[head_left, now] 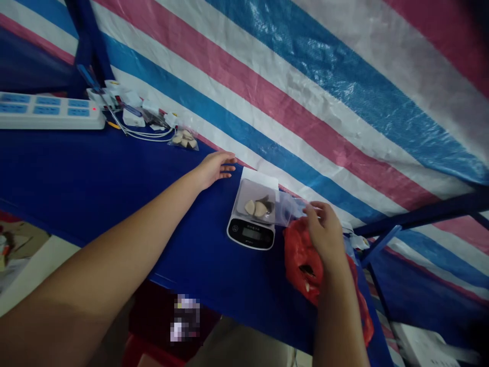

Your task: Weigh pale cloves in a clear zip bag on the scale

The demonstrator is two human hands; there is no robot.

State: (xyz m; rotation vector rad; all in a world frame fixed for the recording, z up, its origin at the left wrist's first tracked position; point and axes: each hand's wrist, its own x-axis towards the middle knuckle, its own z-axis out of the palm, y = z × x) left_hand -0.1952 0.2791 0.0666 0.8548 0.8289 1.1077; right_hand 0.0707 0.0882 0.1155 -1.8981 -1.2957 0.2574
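Note:
A white kitchen scale (pixel 251 235) with a dark display panel stands on the blue table. On its pan lies a clear plastic bag (pixel 284 208) with several pale slices (pixel 260 209) inside, some dark at the edge. The bag's end stretches right to my right hand (pixel 324 229), whose curled thumb and fingers close on it. My left hand (pixel 216 169) is left of the scale, fingers apart and holding nothing. Below my right hand sits a red plastic bag (pixel 301 255) with a torn opening; its contents are mostly hidden.
Another small bag of slices (pixel 184 137) lies at the table's back edge, beside cables and white plugs (pixel 133 117). A screwdriver (pixel 101 94) leans there. Further left is a power strip (pixel 49 111). Striped sheeting (pixel 267 92) rises behind the table (pixel 214 265).

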